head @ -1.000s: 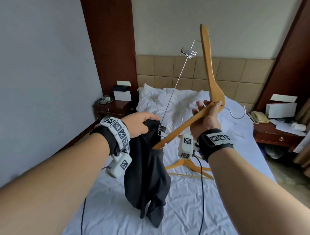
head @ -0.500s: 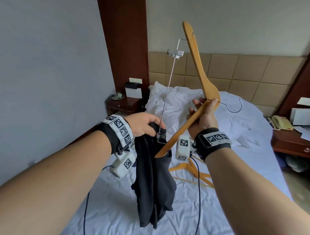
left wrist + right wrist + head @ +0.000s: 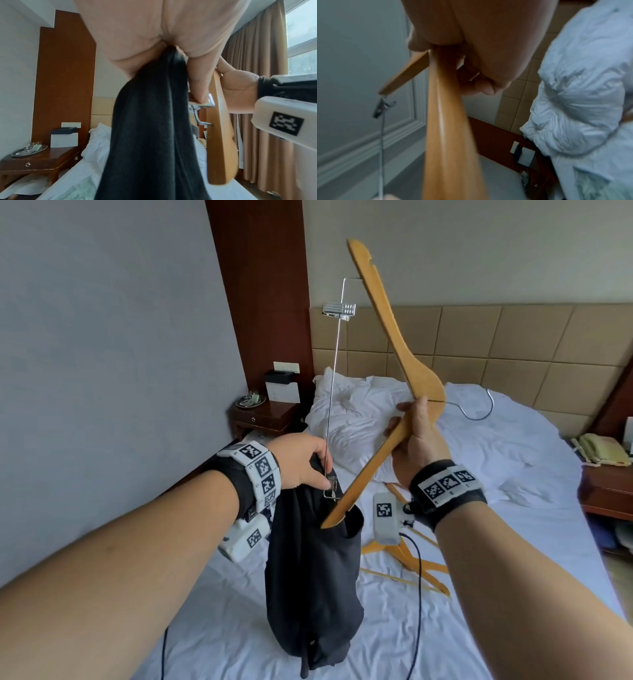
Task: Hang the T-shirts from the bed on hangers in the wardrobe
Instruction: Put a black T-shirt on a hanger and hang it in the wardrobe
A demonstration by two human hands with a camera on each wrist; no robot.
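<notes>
A dark T-shirt [image 3: 315,577] hangs from my left hand [image 3: 301,463], which grips it bunched at the top above the bed. My right hand [image 3: 416,440] grips a wooden hanger [image 3: 394,347] near its middle, held on end with its metal hook [image 3: 479,412] pointing right. The hanger's lower tip [image 3: 334,517] sits at the shirt's opening beside my left fingers. Its wire bar with metal clips [image 3: 339,309] runs down to my left thumb. In the left wrist view the shirt [image 3: 150,128] falls from my fist next to the hanger arm [image 3: 221,142]. The right wrist view shows the hanger arm [image 3: 447,135] blurred.
Two more wooden hangers [image 3: 411,563] lie on the white bed [image 3: 513,491] behind my right wrist. Rumpled pillows [image 3: 356,412] lie at the padded headboard [image 3: 513,344]. Bedside tables stand left [image 3: 263,416] and right [image 3: 606,491], the right one with a telephone [image 3: 601,451].
The view has swung left and closer. The hanger's lower tip has gone down to the shirt's opening, and my left hand has stayed gripping the shirt top.
</notes>
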